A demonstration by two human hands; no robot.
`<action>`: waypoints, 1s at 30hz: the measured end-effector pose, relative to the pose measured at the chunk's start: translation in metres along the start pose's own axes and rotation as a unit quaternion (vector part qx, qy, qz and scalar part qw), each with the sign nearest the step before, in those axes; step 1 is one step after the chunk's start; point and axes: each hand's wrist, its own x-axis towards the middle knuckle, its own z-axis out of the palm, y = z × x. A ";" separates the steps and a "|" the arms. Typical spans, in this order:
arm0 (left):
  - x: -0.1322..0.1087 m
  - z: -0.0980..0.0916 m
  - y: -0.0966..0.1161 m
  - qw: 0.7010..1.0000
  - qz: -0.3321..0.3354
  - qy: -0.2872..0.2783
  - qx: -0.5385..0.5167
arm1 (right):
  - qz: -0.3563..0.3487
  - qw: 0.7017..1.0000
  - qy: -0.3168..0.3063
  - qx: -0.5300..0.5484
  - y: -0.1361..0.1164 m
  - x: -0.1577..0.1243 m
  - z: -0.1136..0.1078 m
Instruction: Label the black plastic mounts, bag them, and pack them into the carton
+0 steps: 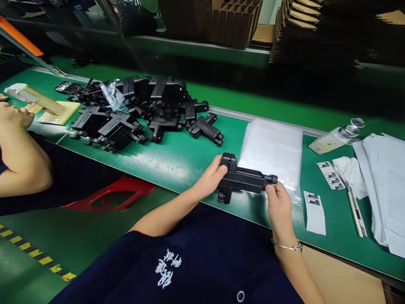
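Observation:
Between my two hands is a black plastic clamp-like bracket (245, 179), held above the front edge of the green bench. My left hand (211, 175) wraps round its wide end, thumb on top. At the other end, my right hand (279, 198) pinches near the small knob with thumb and fingers. Behind and below the bracket lies a stack of clear plastic bags (272, 141). A similar loose black bracket (207, 128) rests on the bench to the left, beside a large pile of black brackets (164, 95).
On the right are a dispenser bottle (337, 136), label strips (314, 211), a pen-like tool (356, 211) and white sheets (384, 185). A co-worker's arm (23, 156) is at the left, by a yellowish fixture (44, 101) and a red stool (114, 194). Cardboard dividers (236, 21) stand on the shelf.

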 end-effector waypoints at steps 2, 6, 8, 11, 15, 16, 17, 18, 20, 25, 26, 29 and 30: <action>0.001 -0.002 -0.001 1.000 0.002 -0.003 0.001 | 0.000 1.000 0.006 -0.030 -0.001 0.001 0.001; 0.003 -0.006 -0.002 0.998 -0.031 0.014 -0.052 | 0.005 0.999 -0.032 -0.002 -0.003 0.002 0.005; 0.003 -0.007 -0.003 0.996 -0.034 0.018 -0.081 | 0.014 0.999 -0.039 0.021 -0.004 0.003 0.006; 0.006 -0.007 -0.004 0.987 -0.056 0.041 -0.146 | 0.003 0.999 -0.027 0.047 -0.007 0.003 0.009; 0.020 -0.004 0.000 0.930 -0.166 0.140 -0.297 | 0.000 0.986 -0.114 0.123 -0.016 -0.006 0.020; 0.023 -0.003 0.002 0.914 -0.188 0.151 -0.325 | 0.022 0.979 -0.158 0.128 -0.019 -0.009 0.025; 0.026 -0.003 0.005 0.903 -0.205 0.151 -0.347 | 0.050 0.970 -0.201 0.124 -0.022 -0.013 0.031; 0.028 -0.002 0.007 0.894 -0.220 0.146 -0.361 | 0.076 0.962 -0.235 0.120 -0.025 -0.016 0.037; 0.030 0.000 0.011 0.883 -0.245 0.134 -0.378 | 0.107 0.950 -0.267 0.123 -0.031 -0.020 0.047; 0.030 0.004 0.011 0.880 -0.251 0.116 -0.386 | 0.123 0.945 -0.267 0.143 -0.039 -0.020 0.057; 0.029 0.004 0.010 0.881 -0.250 0.113 -0.385 | 0.128 0.943 -0.268 0.147 -0.040 -0.019 0.057; 0.029 0.005 0.009 0.883 -0.250 0.112 -0.382 | 0.147 0.937 -0.271 0.161 -0.042 -0.018 0.056; 0.029 0.006 0.009 0.883 -0.250 0.114 -0.381 | 0.152 0.935 -0.272 0.167 -0.042 -0.018 0.056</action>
